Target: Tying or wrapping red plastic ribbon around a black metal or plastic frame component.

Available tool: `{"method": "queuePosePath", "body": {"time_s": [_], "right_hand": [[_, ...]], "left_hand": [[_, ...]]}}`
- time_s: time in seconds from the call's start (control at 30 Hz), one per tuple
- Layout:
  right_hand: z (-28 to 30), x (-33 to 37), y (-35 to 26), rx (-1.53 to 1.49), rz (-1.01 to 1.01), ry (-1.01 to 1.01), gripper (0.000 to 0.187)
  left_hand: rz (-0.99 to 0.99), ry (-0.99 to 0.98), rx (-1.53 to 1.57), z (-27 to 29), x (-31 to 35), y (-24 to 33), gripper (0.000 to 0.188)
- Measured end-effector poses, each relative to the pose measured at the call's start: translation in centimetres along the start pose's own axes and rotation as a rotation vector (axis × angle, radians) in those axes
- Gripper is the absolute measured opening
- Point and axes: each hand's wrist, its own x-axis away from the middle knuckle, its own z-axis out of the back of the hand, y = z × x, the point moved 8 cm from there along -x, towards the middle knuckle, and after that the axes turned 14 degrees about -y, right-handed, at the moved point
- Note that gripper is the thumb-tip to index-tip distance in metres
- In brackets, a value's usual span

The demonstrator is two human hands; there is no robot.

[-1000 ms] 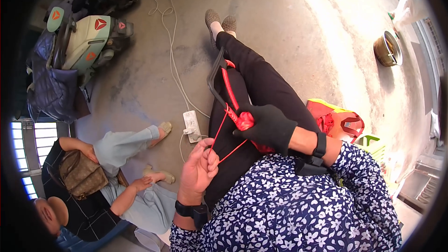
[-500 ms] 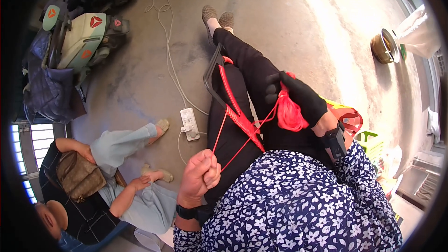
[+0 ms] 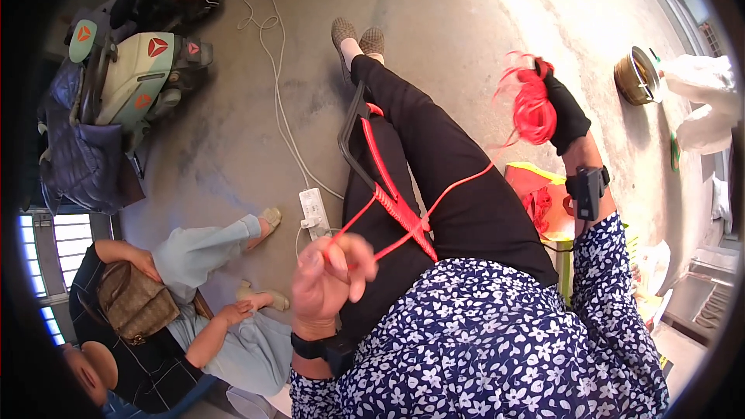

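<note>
Across my lap lies a black bent frame [image 3: 348, 128], partly wrapped in red cord [image 3: 405, 219] in tight turns. My left hand [image 3: 330, 275], bare, pinches a loop of this cord just left of the wrapped part. From there a single strand crosses over the frame and my thigh to a loose red cord bundle [image 3: 534, 112]. My right hand [image 3: 566, 112], in a black glove, grips that bundle out to the right, beyond my leg. Some of the bundle is blurred by motion, and the gloved fingers are partly hidden behind it.
A red and yellow bag [image 3: 535, 186] stands by my right thigh. To my left are a seated person [image 3: 233, 287] with a brown handbag [image 3: 136, 302], a white power strip [image 3: 313, 209] with trailing cables, and a parked scooter [image 3: 140, 70]. A metal pot [image 3: 636, 77] sits far right.
My right hand has swung outward to the right with the cord bundle, drawing the strand longer over my thigh. My left hand has turned and its fingers have loosened a little around the cord.
</note>
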Motion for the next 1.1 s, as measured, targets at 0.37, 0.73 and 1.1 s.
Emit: {"method": "queuePosePath", "body": {"time_s": [0.37, 0.73, 1.1], "right_hand": [[-16.6, -0.9, 9.2, 1.338, 0.060, -0.369, 0.041], [-21.0, 0.6, 8.6, 1.204, 0.210, -0.482, 0.045], [-28.4, 3.0, 7.7, 1.618, 0.745, -0.643, 0.089]], "left_hand": [[0.170, 0.459, -0.367, 7.2, -3.2, -3.3, 0.036], [0.000, 0.533, -0.426, 9.9, -3.0, -2.2, 0.028], [-0.203, -0.011, -0.030, -5.3, 1.1, 11.5, 0.021]]}}
